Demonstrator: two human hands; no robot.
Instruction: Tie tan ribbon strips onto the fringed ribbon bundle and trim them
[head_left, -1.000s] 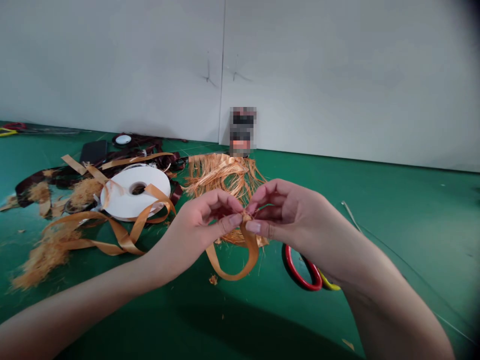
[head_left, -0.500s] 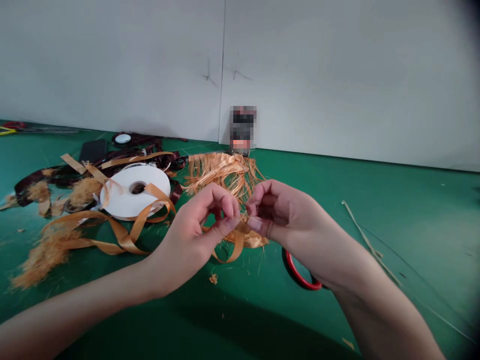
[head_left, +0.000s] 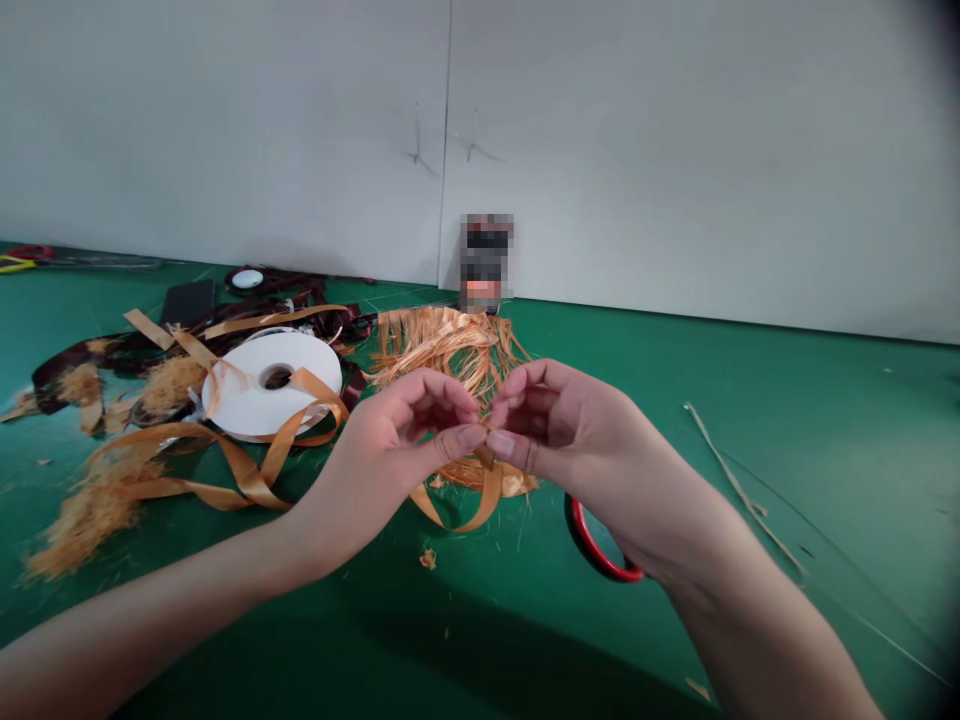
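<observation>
My left hand point(head_left: 412, 435) and my right hand point(head_left: 562, 425) meet at the centre, thumbs and fingertips pinched almost together. Between them is a short piece of gold-brown satin ribbon point(head_left: 487, 495), its loop hanging below the fingers. The exact grip on its ends is partly hidden by the fingertips. Just behind lies a bundle of frayed, gold-coloured ribbon strands point(head_left: 427, 345) on the green table. Beneath my right wrist, a red-and-black handle ring point(head_left: 600, 550) shows; the rest of that tool is covered.
Left of my hands lies a white ribbon spool point(head_left: 240, 385) with gold ribbon point(head_left: 240, 470) trailing off it. Around it are frayed fibre clumps point(head_left: 90, 515) and dark brown ribbon point(head_left: 56, 370). Scissors point(head_left: 30, 258) sit far left. A thin pale strip point(head_left: 739, 485) lies right. A white wall point(head_left: 675, 150) stands behind.
My fingertips have come closer together, the left hand shifting slightly right. The hanging ribbon loop has swung wider and shows more to the right.
</observation>
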